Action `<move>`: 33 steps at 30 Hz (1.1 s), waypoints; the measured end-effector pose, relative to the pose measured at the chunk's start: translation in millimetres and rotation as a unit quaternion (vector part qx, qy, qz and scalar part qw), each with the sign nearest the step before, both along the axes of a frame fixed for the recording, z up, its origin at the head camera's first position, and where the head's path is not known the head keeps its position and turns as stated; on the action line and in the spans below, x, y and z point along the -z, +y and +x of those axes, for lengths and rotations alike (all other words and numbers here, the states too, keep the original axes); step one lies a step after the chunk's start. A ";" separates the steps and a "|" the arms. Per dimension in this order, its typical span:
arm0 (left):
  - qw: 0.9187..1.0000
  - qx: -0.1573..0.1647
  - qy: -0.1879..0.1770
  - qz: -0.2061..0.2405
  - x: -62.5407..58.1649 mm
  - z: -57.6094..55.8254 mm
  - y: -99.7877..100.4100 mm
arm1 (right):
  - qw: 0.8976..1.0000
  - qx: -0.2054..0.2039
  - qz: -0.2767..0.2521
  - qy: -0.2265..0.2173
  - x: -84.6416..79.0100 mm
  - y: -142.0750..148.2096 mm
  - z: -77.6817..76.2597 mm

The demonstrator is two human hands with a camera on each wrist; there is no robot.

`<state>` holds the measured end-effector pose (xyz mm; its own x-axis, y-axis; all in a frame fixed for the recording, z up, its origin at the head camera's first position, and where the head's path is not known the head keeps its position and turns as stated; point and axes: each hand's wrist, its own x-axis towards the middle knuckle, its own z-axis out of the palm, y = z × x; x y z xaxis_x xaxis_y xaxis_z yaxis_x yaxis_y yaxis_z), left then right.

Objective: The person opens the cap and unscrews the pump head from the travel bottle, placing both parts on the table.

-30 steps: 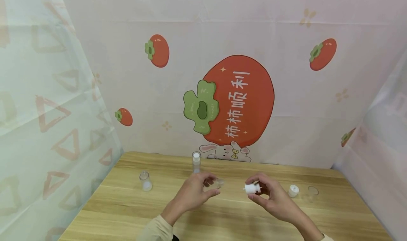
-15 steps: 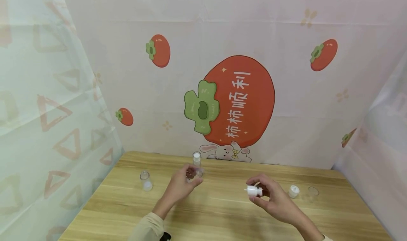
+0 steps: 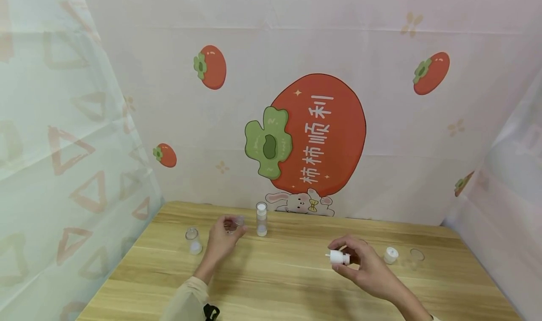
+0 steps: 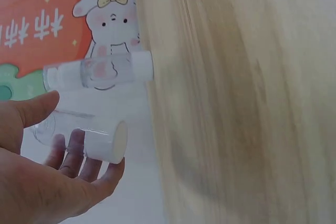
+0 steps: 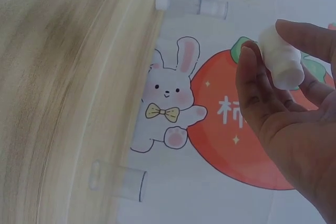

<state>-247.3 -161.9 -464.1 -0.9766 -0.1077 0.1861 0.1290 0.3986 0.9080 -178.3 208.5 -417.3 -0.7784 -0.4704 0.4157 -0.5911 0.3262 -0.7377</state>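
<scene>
In the head view my left hand point(image 3: 223, 237), over the table's left half, holds a clear bottle point(image 3: 240, 220) by its sides. The left wrist view shows this bottle's thick white base point(image 4: 105, 145), with fingers visible through the clear wall. To its right stands a slim clear bottle with white parts point(image 3: 261, 220). A clear rounded bottle with a white bottom point(image 3: 194, 242) is to its left. My right hand point(image 3: 367, 270) pinches a white pump head point(image 5: 278, 59) between thumb and fingers, tilted sideways with a thin stem pointing left, above the table.
A white cap point(image 3: 391, 255) sits on the wooden table point(image 3: 288, 283), right of my right hand. Beside it stands a clear cover point(image 3: 417, 255). A printed cloth backdrop point(image 3: 313, 38) rises behind the table, with a cloth side wall point(image 3: 55, 194) at left.
My left hand has moved left with the clear bottle, past the slim standing bottle, which is now in full view. My right hand has shifted only slightly, still holding the white pump head.
</scene>
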 end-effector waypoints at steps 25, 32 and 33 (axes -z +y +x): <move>0.996 -0.058 -0.048 0.036 4.7 -4.5 -21.3 | 0.983 0.160 0.070 -0.059 22.8 8.6 -22.0; 0.996 -0.065 -0.052 0.037 4.4 -3.0 -23.3 | 0.977 0.182 0.082 -0.075 32.1 11.6 -29.3; 0.996 -0.064 -0.053 0.036 4.3 -2.8 -23.6 | 0.977 0.183 0.083 -0.076 33.0 12.3 -30.3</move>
